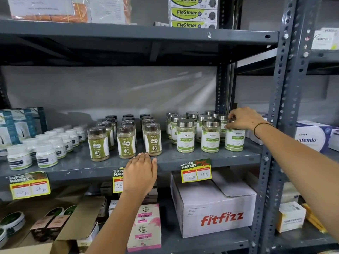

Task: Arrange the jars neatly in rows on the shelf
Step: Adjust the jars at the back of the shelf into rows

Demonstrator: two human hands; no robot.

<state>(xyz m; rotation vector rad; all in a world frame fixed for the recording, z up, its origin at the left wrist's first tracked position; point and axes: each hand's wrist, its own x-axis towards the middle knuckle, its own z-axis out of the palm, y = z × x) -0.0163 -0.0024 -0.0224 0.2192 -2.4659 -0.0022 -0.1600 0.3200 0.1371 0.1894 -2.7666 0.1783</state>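
Note:
Silver-lidded jars with green moringa labels stand in rows at the right of the grey shelf. My right hand grips the lid of the front right jar, which stands on the shelf beside two other front jars. Brown-lidded Gaska jars stand in three rows at the middle. My left hand rests flat at the shelf's front edge just below them, fingers together, holding nothing.
Small white bottles stand in rows at the left, with blue boxes behind. Price tags hang on the shelf edge. A Fitfizz carton and pink boxes sit below. A perforated steel upright borders the right.

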